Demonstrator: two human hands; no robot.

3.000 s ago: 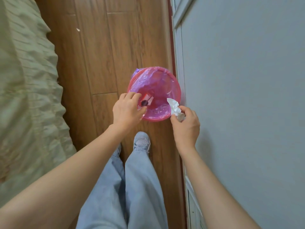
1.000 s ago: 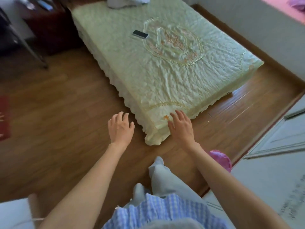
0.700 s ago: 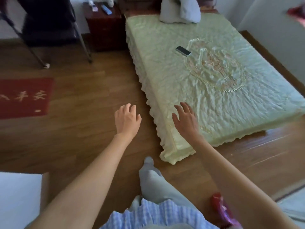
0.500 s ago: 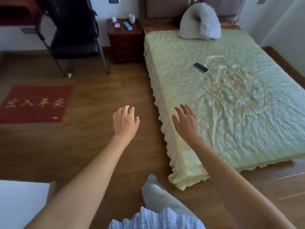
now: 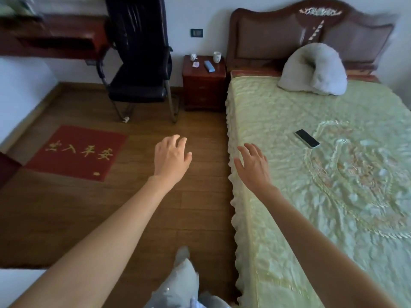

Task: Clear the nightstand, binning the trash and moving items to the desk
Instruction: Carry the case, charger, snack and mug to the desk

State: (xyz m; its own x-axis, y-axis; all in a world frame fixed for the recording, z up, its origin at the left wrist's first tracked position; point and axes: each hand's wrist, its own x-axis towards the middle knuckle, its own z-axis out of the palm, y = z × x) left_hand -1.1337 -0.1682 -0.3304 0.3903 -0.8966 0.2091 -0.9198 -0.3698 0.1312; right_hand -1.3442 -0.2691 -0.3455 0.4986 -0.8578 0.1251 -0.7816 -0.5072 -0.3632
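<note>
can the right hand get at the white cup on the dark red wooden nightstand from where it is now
Probably not yet. The right hand, open and empty, hangs over the green bedspread's edge, while the white cup stands on the dark red wooden nightstand far across the room. The floor between looks free to walk.

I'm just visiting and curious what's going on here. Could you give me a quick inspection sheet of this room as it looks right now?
Surface: nightstand of dark red wood, standing between the chair and the bed.
Job's things: on its top a white cup, a blue box, a small card and a small white object, too small to identify.
Clutter: phone lying on the bed; grey pillow at its head.
Hands: left hand and right hand both empty, fingers loosely spread.
Cables: nothing seen.
Surroundings: black chair, red mat on the wood floor, desk at the upper left.
</note>
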